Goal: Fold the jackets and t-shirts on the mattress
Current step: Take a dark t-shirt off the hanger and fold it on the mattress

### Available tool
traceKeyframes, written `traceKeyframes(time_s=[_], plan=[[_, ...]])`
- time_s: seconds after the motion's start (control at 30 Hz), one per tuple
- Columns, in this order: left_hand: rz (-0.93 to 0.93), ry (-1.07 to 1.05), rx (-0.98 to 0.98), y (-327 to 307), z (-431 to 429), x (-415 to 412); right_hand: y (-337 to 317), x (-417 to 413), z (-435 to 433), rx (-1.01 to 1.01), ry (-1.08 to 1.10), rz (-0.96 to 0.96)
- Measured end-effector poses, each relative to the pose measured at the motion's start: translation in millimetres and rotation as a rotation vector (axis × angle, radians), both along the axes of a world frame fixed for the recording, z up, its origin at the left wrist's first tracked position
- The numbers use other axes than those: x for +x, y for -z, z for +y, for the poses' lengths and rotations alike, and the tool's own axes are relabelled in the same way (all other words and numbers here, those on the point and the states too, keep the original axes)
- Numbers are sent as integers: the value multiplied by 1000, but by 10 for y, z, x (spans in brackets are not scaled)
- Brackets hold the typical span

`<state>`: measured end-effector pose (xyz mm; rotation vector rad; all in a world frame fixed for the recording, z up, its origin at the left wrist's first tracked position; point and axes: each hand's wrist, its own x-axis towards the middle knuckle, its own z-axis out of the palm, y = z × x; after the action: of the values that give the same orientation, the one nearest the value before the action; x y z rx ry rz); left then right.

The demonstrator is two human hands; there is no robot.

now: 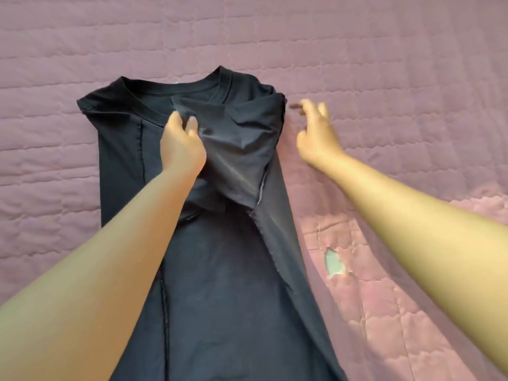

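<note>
My left hand [182, 145] pinches the folded-in sleeve [233, 149] | black t-shirt [220, 284] flat on the pink quilt [384, 64], collar far from me | my right hand [316, 133] loose, fingers spread, beside the shirt's right edge

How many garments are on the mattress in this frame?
1: a dark t-shirt lies mid-frame on the pink mattress, left hand on its folded sleeve. Others may lie outside the view.
</note>
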<state>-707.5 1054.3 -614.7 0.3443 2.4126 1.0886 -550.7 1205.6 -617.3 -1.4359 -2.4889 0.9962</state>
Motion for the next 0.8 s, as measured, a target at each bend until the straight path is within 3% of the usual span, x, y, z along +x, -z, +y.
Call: traceKeyframes(time_s=[0.1,0.2,0.33,0.4,0.5,0.6,0.73,0.8], plan=[[91,-26,-110,44,-193,-121,3,-230,302,46,-183,-190],[-50,73,-318,267,-376,-231,79,-472,397,52,-350,-264],[-47,75,-270,429,-526,-281,172,-757,433,89,-517,-426],[18,25,-220,407,-548,-229,136,-807,484,195,-447,-482],[93,-74,-167,384,-582,-203,128,-850,474,360,-207,-341],[-19,-127,-167,407,-575,-236,232,-812,332,320,-118,-216],[-138,-74,-57,382,-691,-246,316,-489,-154,388,-263,-94],[-67,-65,-45,358,-780,-237,368,-226,-527,310,-415,-111]])
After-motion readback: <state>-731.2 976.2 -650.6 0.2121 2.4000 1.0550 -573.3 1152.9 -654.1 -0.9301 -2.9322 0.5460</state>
